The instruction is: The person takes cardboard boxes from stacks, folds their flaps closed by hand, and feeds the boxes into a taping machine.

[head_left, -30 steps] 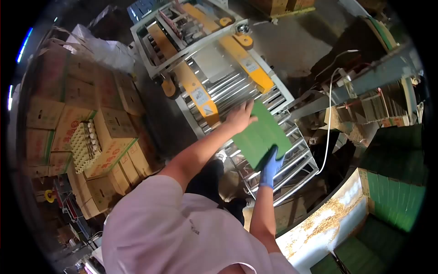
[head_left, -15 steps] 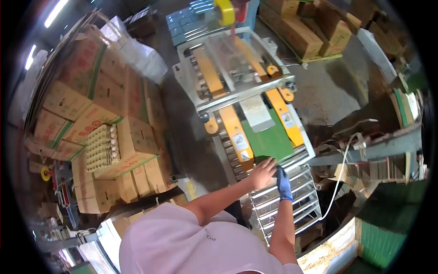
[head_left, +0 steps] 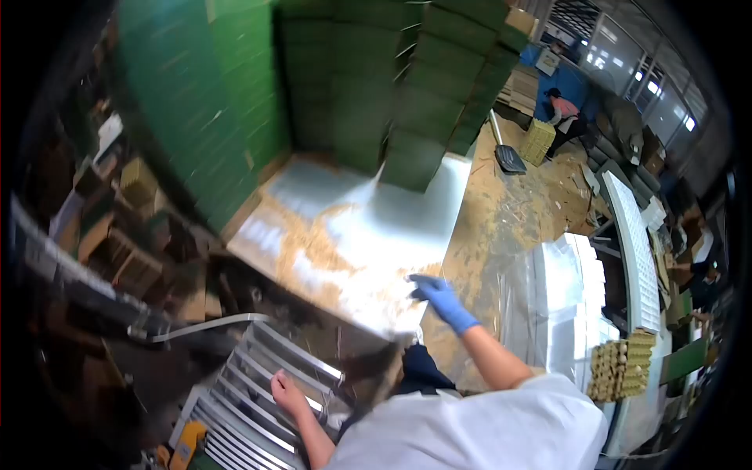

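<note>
On the pale board (head_left: 407, 227) ahead of the person stand tall green stacks (head_left: 439, 94), packed close together, with loose tan crumbs (head_left: 313, 243) across the nearer side. A sliver of green (head_left: 208, 463) beside the yellow guide (head_left: 188, 443) on the roller conveyor (head_left: 301, 356) suggests one piece already lies there; the stacks appear to be what is left, their count unclear. The blue-gloved right hand (head_left: 440, 298) hovers by the board's edge, its grip partly spread, pinching nothing visible. The bare left hand (head_left: 285, 388) hangs above the rollers, seemingly curled; whether it pinches anything cannot be told.
</note>
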The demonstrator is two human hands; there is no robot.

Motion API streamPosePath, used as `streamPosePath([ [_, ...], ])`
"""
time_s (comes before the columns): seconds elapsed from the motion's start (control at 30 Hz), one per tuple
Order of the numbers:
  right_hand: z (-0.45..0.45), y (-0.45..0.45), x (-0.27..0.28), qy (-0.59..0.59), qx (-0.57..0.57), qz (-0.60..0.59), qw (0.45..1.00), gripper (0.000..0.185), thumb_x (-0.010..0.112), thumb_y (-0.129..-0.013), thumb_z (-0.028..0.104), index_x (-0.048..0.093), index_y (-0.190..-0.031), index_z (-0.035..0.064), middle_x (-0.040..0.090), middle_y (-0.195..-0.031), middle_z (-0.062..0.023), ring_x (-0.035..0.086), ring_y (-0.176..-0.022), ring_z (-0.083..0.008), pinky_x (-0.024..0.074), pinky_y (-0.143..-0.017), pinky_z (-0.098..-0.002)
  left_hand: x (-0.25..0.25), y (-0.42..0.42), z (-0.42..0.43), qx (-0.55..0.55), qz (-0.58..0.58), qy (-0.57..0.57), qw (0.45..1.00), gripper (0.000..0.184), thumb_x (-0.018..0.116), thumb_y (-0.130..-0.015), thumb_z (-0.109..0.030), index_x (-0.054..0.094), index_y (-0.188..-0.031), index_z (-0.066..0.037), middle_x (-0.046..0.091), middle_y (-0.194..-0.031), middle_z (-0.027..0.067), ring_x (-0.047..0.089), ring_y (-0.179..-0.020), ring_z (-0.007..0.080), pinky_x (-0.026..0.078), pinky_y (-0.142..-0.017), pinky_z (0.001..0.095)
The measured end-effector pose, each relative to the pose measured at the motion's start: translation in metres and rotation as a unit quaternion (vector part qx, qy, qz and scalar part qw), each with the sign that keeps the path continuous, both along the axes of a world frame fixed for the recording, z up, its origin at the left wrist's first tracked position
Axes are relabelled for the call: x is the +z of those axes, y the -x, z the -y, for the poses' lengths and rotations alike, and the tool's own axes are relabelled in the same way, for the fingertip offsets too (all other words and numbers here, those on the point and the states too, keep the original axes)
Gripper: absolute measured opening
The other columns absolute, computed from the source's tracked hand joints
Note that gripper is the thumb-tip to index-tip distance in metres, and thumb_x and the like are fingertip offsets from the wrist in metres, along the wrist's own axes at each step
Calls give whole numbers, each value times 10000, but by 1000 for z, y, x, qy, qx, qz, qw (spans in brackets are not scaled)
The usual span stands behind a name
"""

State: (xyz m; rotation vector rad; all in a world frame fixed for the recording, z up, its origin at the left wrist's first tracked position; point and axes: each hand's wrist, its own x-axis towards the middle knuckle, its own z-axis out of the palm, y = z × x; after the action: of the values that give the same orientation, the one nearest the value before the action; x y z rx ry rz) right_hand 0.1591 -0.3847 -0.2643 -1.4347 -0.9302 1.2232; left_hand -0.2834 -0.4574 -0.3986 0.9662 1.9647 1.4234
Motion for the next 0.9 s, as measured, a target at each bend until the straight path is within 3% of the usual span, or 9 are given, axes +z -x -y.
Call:
streamPosePath([
  [0.07,-20,-118,25,-117,-128,4,985,333,574,-1019,152,650,-1284,-34,733,-1077,-92,684,-870,-149,529,-790,-273,56,-86,-89,-69,85,-30,993,277,490,-1071,-186,662,-1179,3,662,-890,57,595,-810,142,492,-745,299],
  [0.1,-35,-169,35,-150,-186,48,970,401,603,-1031,282,632,-1321,6,731,-997,-76,704,-880,-170,551,-820,-290,73,-125,-125,-127,99,-59,985,288,480,-1080,-198,661,-1183,1,643,-871,44,578,-800,131,482,-728,292],
  [0.23,-114,-328,81,-168,-244,103,950,569,618,-1020,398,527,-1435,20,693,-1189,-89,647,-1046,-167,504,-929,-305,166,-282,-277,-143,172,-221,949,298,504,-1074,-213,648,-1206,13,646,-875,47,572,-804,116,479,-826,276],
  [0.37,-199,-417,142,-247,-146,250,925,611,593,-1027,431,501,-1455,6,628,-1319,-132,636,-1139,-220,487,-1002,-349,305,-411,-365,-288,151,-293,899,394,599,-1036,-283,582,-1316,-6,659,-1036,59,621,-974,143,473,-967,313],
  [0.43,-217,-417,216,-269,-90,182,941,602,614,-1011,322,465,-1468,-41,558,-1429,-157,514,-1341,-255,361,-1155,-348,362,-453,-391,-366,154,-337,854,530,653,-1009,-289,476,-1430,-20,644,-1090,64,601,-1061,148,466,-994,313],
  [0.57,-253,-438,285,-321,-75,268,905,632,641,-1000,359,461,-1482,-9,547,-1442,-165,510,-1350,-244,368,-1148,-338,435,-487,-402,-404,78,-335,848,805,696,-970,-409,272,-1562,-65,523,-1369,148,597,-1094,198,493,-979,336],
  [0.7,-295,-475,274,-292,-90,269,913,664,599,-1008,468,468,-1490,31,557,-1427,-124,530,-1317,-235,387,-1124,-359,428,-478,-390,-425,208,-229,850,902,581,-981,-577,136,-1618,-117,335,-1549,242,444,-1368,383,463,-1044,535],
  [0.83,-359,-488,223,-178,-46,63,981,672,576,-1006,501,459,-1509,71,551,-1440,-102,511,-1334,-243,386,-1113,-369,356,-486,-416,-325,210,-125,913,905,538,-982,-624,132,-1630,-141,228,-1642,220,314,-1465,423,352,-1109,609],
  [0.9,-432,-522,166,-240,-15,215,947,657,565,-1010,495,475,-1493,60,537,-1470,-155,496,-1361,-279,373,-1134,-372,342,-506,-443,-324,185,-162,914,921,548,-969,-645,128,-1634,-166,196,-1666,192,232,-1510,435,270,-1154,624],
])
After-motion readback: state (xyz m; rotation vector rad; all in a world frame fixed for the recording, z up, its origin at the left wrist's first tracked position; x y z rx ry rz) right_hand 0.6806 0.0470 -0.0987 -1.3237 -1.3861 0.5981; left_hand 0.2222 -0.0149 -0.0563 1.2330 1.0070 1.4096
